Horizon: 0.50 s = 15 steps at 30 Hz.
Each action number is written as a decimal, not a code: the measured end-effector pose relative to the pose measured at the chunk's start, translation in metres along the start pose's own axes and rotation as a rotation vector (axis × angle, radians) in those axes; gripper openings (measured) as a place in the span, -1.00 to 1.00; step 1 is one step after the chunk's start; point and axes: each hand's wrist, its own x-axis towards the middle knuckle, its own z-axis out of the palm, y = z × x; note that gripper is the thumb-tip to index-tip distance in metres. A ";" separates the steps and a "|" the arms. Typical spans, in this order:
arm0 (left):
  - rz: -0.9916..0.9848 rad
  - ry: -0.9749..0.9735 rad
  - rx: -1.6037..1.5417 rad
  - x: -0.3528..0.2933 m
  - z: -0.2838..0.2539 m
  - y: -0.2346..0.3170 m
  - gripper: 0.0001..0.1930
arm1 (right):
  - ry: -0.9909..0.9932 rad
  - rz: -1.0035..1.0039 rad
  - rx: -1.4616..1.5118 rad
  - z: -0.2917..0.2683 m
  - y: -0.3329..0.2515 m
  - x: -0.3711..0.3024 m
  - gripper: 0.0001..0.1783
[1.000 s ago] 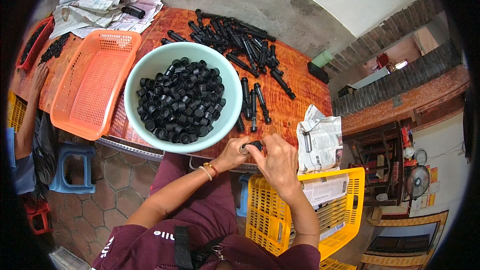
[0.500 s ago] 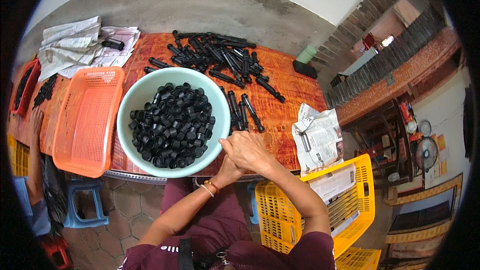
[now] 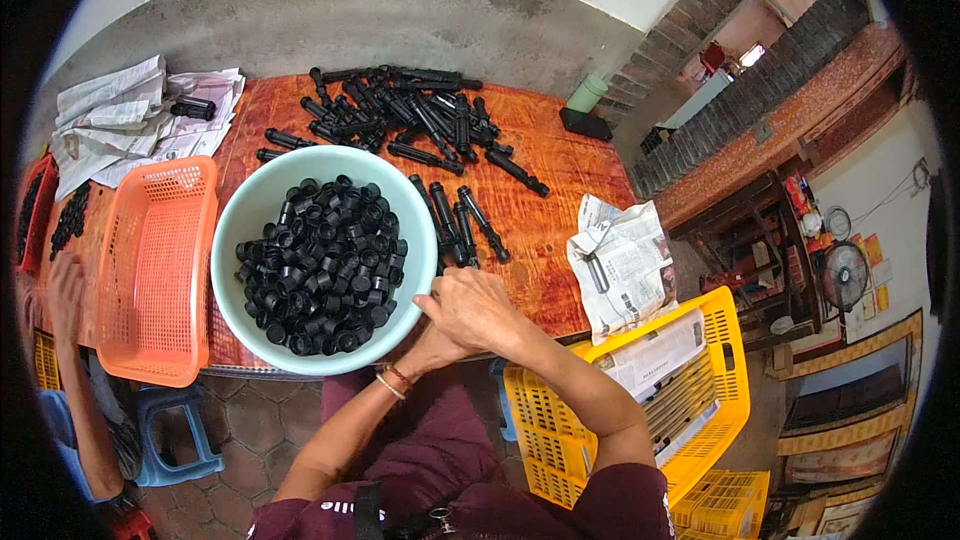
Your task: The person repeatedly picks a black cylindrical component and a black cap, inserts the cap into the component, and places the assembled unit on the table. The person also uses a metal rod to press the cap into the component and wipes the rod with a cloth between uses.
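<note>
At the table's front edge, beside a pale green bowl (image 3: 228, 270) heaped with small black caps (image 3: 325, 270), my two hands meet. My right hand (image 3: 468, 308) lies over the left, its fingers curled; anything inside it is hidden. Its thumb comes close to the bowl's rim. My left hand (image 3: 432, 348), with bracelets at the wrist, reaches in under the right one, and its fingers are out of sight. Just beyond them lie a few loose black tubes (image 3: 478, 223) with ribbed ends. A larger pile of similar black tubes (image 3: 400, 110) spreads toward the wall.
An orange basket (image 3: 205, 270) stands left of the bowl. Newspaper (image 3: 110, 125) covers the far left corner. On the right, a newspaper sheet (image 3: 625, 290) bears one tube, near a yellow crate (image 3: 730, 360). A green cup (image 3: 587, 93) stands at the back. Another person's hand (image 3: 66, 300) shows at left.
The view has shifted, so the table's things sit further left and the front edge lower. My hands remain together by the bowl. The other person's hand is now raised beside the orange basket.
</note>
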 end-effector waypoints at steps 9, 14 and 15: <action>-0.019 -0.062 0.016 0.002 -0.013 -0.006 -0.86 | -0.122 -0.387 0.143 -0.017 0.007 -0.001 -0.56; -0.013 0.001 0.006 -0.003 -0.002 -0.004 -0.86 | -0.001 -0.307 0.071 -0.006 0.006 0.003 -0.54; -0.004 0.021 0.004 -0.003 0.001 -0.002 -0.86 | 0.042 -0.292 0.100 -0.007 0.006 0.002 -0.52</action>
